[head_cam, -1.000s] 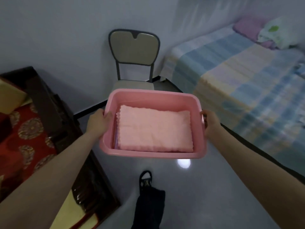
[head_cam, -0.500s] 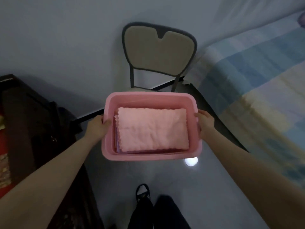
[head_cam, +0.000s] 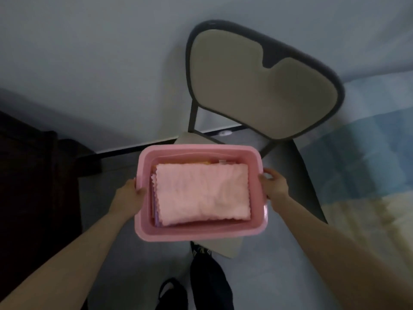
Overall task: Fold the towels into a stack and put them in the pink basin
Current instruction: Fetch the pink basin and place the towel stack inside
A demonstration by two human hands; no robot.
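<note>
Dim bedroom, grey floor (head_cam: 116, 253), chair (head_cam: 263, 90) by the bed (head_cam: 368, 175), pink basin (head_cam: 201, 234) over the chair seat, folded towels (head_cam: 201, 193) stacked inside, left hand (head_cam: 129, 198) and right hand (head_cam: 273, 184) gripping its side rims.

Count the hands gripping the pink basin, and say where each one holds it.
2. The left hand grips the pink basin at its left rim; the right hand grips its right rim. Fingers curled under the rims are hidden.

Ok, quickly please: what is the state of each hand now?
Left hand: closed on the left rim of the pink basin.
Right hand: closed on its right rim.
</note>
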